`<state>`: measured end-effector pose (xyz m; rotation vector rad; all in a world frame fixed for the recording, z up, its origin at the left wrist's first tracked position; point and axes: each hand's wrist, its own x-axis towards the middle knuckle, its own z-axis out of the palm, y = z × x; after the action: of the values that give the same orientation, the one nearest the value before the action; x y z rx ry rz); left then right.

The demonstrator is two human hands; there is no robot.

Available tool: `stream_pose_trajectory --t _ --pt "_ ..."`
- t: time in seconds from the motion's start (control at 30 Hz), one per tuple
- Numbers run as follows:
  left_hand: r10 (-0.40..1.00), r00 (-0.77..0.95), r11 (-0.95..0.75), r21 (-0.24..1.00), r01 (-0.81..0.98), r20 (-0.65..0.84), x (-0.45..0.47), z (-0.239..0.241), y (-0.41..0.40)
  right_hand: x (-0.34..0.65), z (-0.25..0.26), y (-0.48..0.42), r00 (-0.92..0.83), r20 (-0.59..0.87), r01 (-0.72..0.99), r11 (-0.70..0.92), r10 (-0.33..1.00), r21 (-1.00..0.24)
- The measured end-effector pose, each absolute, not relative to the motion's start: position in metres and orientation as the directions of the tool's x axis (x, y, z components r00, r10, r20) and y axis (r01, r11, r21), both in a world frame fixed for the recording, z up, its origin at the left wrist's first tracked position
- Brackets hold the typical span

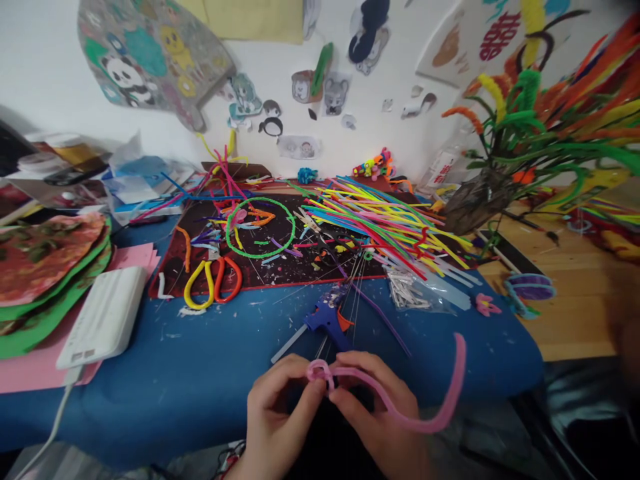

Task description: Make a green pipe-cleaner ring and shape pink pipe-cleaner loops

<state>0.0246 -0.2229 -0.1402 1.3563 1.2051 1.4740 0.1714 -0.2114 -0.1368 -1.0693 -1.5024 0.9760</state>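
Note:
Between both hands, close to the table's front edge, is a pink pipe cleaner, one end coiled into small loops. My left hand pinches the coiled end between thumb and forefinger. With thumb and fingers my right hand grips the same pipe cleaner just beside the loops, and its long free tail curves out to the right and upward. Just beyond the hands lies a blue glue gun with an orange trigger and a clear glue stick at its back.
Scissors with yellow and red handles lie on a dark mat, near a green pipe cleaner ring. Many loose pipe cleaners are piled behind. A white power bank sits left; a vase of pipe-cleaner stems stands right.

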Motion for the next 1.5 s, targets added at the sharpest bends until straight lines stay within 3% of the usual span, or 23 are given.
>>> stream_pose_trajectory --t 0.4,0.57,0.73,0.93,1.13,1.5 --pt "0.942 -0.06 -0.317 0.937 0.148 0.329 0.021 -0.133 -0.218 0.173 -0.132 -0.21 -0.18 0.019 0.079 0.034 0.984 -0.996" --pt "0.951 -0.048 -0.297 0.946 0.129 0.305 0.021 -0.135 -0.217 0.173 -0.134 -0.208 -0.173 -0.079 -0.032 -0.086 0.982 -0.996" --pt "0.986 -0.046 -0.159 0.987 0.005 0.159 0.02 -0.14 -0.217 0.171 -0.138 -0.207 -0.152 -0.086 -0.114 -0.104 0.985 -0.988" --pt "0.999 0.039 0.01 0.992 -0.126 -0.005 0.018 -0.139 -0.212 0.172 -0.135 -0.207 -0.132 -0.039 0.032 -0.035 0.991 -0.999" --pt "0.997 0.083 0.007 0.998 -0.069 -0.002 0.014 -0.137 -0.208 0.172 -0.138 -0.206 -0.07 0.072 0.058 0.076 0.995 -0.995" --pt "0.994 0.062 -0.096 0.989 0.115 0.089 0.014 -0.139 -0.205 0.17 -0.141 -0.205 -0.054 0.112 0.095 0.116 0.992 -0.989"
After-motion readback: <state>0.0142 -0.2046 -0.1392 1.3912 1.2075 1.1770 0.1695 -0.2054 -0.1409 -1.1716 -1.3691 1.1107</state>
